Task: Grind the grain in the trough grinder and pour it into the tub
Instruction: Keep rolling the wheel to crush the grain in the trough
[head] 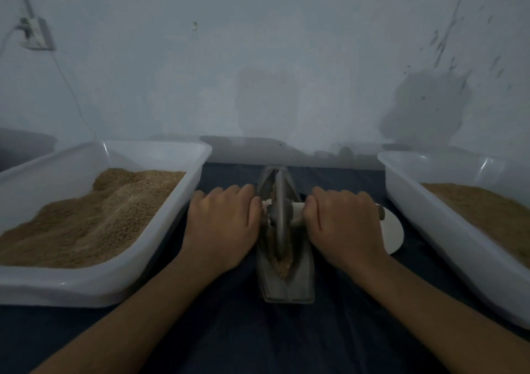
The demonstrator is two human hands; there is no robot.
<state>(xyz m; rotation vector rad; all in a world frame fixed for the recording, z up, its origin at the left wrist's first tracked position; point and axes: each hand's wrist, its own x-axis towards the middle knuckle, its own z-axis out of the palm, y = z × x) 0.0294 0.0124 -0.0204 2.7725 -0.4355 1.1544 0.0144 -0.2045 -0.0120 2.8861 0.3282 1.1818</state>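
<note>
A grey metal trough grinder (286, 284) lies lengthwise on the dark cloth in the middle. Its upright metal wheel (279, 216) stands in the groove, with brown grain (282, 266) under and before it. An axle handle (296, 210) runs through the wheel. My left hand (222, 224) grips the handle's left end, fingers curled over it. My right hand (342, 224) grips the right end, whose tip (381, 212) sticks out past the knuckles. A white tub (160, 224) with heaped brown grain stands at the left. Another white tub (430, 216) with grain stands at the right.
A white round plate (394, 234) lies partly hidden behind my right hand. A pale wall rises just behind the table. A wall socket (34, 34) with a hanging cable sits at the upper left. Dark cloth (258, 339) covers the table in front.
</note>
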